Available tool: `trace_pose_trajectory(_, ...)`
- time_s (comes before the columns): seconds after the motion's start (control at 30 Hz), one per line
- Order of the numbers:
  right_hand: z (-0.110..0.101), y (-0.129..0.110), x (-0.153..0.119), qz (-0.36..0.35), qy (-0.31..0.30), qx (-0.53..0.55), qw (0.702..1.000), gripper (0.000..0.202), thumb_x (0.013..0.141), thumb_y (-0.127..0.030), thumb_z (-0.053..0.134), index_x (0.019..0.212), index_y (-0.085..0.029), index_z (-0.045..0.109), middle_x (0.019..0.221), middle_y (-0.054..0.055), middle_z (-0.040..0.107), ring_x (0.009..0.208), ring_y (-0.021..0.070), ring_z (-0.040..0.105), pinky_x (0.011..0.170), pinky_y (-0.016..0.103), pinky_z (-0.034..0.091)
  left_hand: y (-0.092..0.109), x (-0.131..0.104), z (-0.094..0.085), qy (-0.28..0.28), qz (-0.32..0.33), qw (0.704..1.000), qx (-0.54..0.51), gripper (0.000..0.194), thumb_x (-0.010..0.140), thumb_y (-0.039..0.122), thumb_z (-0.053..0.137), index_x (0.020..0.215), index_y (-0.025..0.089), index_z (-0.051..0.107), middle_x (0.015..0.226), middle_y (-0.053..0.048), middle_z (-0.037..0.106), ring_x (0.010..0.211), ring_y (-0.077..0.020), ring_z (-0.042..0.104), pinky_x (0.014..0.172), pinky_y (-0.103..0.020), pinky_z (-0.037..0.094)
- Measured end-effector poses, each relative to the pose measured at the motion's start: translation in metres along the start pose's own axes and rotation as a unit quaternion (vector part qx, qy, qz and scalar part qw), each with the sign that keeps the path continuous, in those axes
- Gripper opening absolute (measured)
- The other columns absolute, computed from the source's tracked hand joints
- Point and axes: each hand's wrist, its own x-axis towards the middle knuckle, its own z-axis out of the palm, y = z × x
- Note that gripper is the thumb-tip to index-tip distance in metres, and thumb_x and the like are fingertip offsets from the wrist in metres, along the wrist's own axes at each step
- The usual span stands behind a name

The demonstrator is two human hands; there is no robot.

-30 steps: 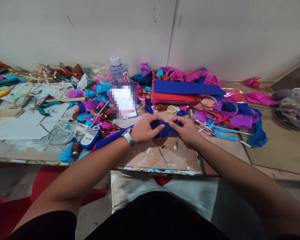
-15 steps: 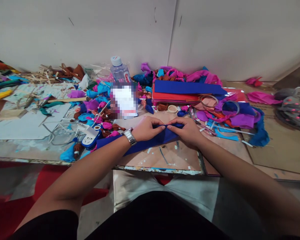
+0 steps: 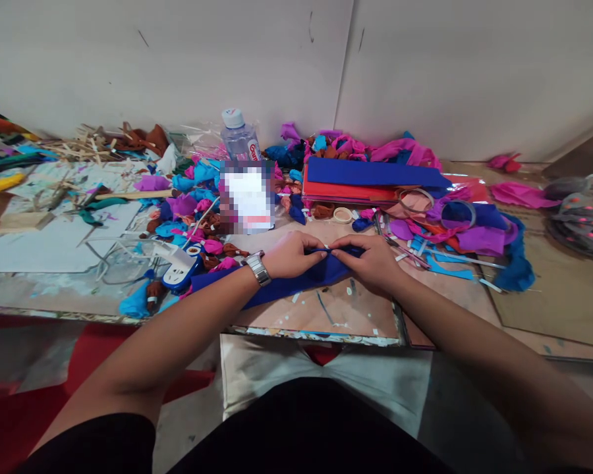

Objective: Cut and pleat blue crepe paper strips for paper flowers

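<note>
The 2 hands meet over the desk [image 3: 348,316], close in front of the body, where both seem to have room and a clear view of the work. The left hand [image 3: 287,257] and the right hand [image 3: 370,262] each pinch the blue strip [image 3: 281,289] between thumb and forefinger, the 2 sets of fingertips almost touching. Gripping so near together probably keeps the gathered edge from slipping or opening out. The strip lies low on the desk, its long end running under the left wrist and forearm, so the desk likely bears that part and leaves the fingers only the pinched part to manage.

Behind the hands, the phone [image 3: 250,197] leans near the bottle [image 3: 240,143], its screen facing the person, perhaps for easy viewing; what it shows is blurred. To the right, a blue sheet [image 3: 370,172] lies flat over a red stack [image 3: 343,191], likely to stay smooth and within reach. The scissors [image 3: 409,253] lie beside the right hand, handy but untouched. Coloured bunches [image 3: 182,206] crowd the left side, apparently pushed outward to free the working spot.
</note>
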Motion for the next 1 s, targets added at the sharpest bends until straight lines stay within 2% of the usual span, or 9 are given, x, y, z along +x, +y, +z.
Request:
trace_pose_trajectory(0.13, 0.0004, -0.0004, -0.0008, -0.003, 0.007, 0.015, 1.0, 0.016, 0.089, -0.026, 0.071, 0.098, -0.023, 0.084, 0.096, 0.004, 0.082, 0.088, 0.0217, 0.076, 0.085, 0.033, 0.056, -0.0006, 0.0, -0.0015, 0.005, 0.01, 1.0, -0.014, 0.034, 0.095, 0.034, 0.053, 0.101, 0.016, 0.081, 0.075, 0.0, 0.071, 0.066, -0.0127, 0.055, 0.066, -0.025, 0.044)
trace_pose_trajectory(0.27, -0.0004, -0.0013, -0.0013, -0.002, 0.009, 0.014, 1.0, 0.016, 0.089, -0.028, 0.071, 0.098, -0.024, 0.084, 0.096, 0.004, 0.083, 0.089, 0.0232, 0.076, 0.086, 0.035, 0.056, -0.0018, 0.0005, -0.0017, 0.009, 0.016, 1.0, -0.015, 0.035, 0.091, 0.024, 0.051, 0.108, 0.018, 0.081, 0.093, -0.001, 0.08, 0.08, -0.0169, 0.068, 0.08, -0.028, 0.051)
trace_pose_trajectory(0.4, -0.0009, -0.0029, -0.0012, -0.002, 0.008, 0.016, 1.0, 0.016, 0.088, -0.028, 0.071, 0.097, -0.024, 0.084, 0.097, 0.005, 0.082, 0.088, 0.0229, 0.076, 0.086, 0.035, 0.056, -0.0028, 0.0009, -0.0022, 0.013, 0.019, 1.0, -0.009, 0.039, 0.086, 0.018, 0.049, 0.11, 0.019, 0.08, 0.1, -0.001, 0.081, 0.088, -0.0182, 0.071, 0.085, -0.03, 0.052)
trace_pose_trajectory(0.5, -0.0014, -0.0049, -0.0013, -0.001, 0.012, 0.017, 1.0, 0.015, 0.087, -0.027, 0.071, 0.095, -0.023, 0.084, 0.095, 0.005, 0.082, 0.086, 0.0222, 0.075, 0.084, 0.034, 0.056, -0.0014, 0.0006, -0.0032, 0.011, 0.016, 1.0, -0.006, 0.039, 0.083, 0.015, 0.049, 0.107, 0.018, 0.08, 0.098, -0.001, 0.08, 0.086, -0.0173, 0.069, 0.082, -0.028, 0.051)
trace_pose_trajectory(0.63, -0.002, -0.0058, -0.0017, -0.002, 0.008, 0.012, 1.0, 0.016, 0.088, -0.026, 0.071, 0.096, -0.023, 0.084, 0.094, 0.004, 0.082, 0.086, 0.0215, 0.075, 0.083, 0.033, 0.055, 0.0041, -0.0009, -0.0042, 0.004, 0.022, 1.0, -0.01, 0.029, 0.091, 0.026, 0.053, 0.102, 0.016, 0.078, 0.087, -0.001, 0.075, 0.078, -0.0152, 0.062, 0.074, -0.027, 0.046)
trace_pose_trajectory(0.77, -0.0012, -0.004, -0.0018, -0.008, 0.005, 0.009, 1.0, 0.016, 0.089, -0.028, 0.071, 0.097, -0.022, 0.083, 0.094, 0.004, 0.081, 0.085, 0.021, 0.074, 0.082, 0.033, 0.054, 0.0063, -0.0014, -0.0022, 0.016, 0.021, 1.0, -0.003, 0.039, 0.1, 0.044, 0.05, 0.096, 0.015, 0.076, 0.077, 0.0, 0.067, 0.071, -0.0133, 0.055, 0.069, -0.027, 0.041)
trace_pose_trajectory(0.9, 0.0001, -0.0026, -0.0023, -0.01, 0.0, 0.008, 1.0, 0.016, 0.089, -0.029, 0.071, 0.098, -0.023, 0.083, 0.095, 0.005, 0.081, 0.086, 0.0219, 0.074, 0.083, 0.034, 0.054, 0.0041, -0.0004, 0.0005, 0.019, 0.014, 1.0, -0.017, 0.04, 0.1, 0.047, 0.052, 0.091, 0.014, 0.074, 0.072, 0.001, 0.062, 0.068, -0.012, 0.051, 0.066, -0.026, 0.039)
trace_pose_trajectory(1.0, 0.0004, -0.0028, -0.003, -0.012, 0.001, 0.012, 1.0, 0.016, 0.089, -0.029, 0.071, 0.097, -0.023, 0.083, 0.095, 0.005, 0.081, 0.086, 0.0219, 0.074, 0.083, 0.035, 0.055, 0.0046, -0.0002, 0.0004, 0.017, 0.017, 0.999, -0.028, 0.04, 0.099, 0.047, 0.053, 0.09, 0.014, 0.073, 0.074, 0.0, 0.064, 0.068, -0.0119, 0.052, 0.064, -0.026, 0.039)
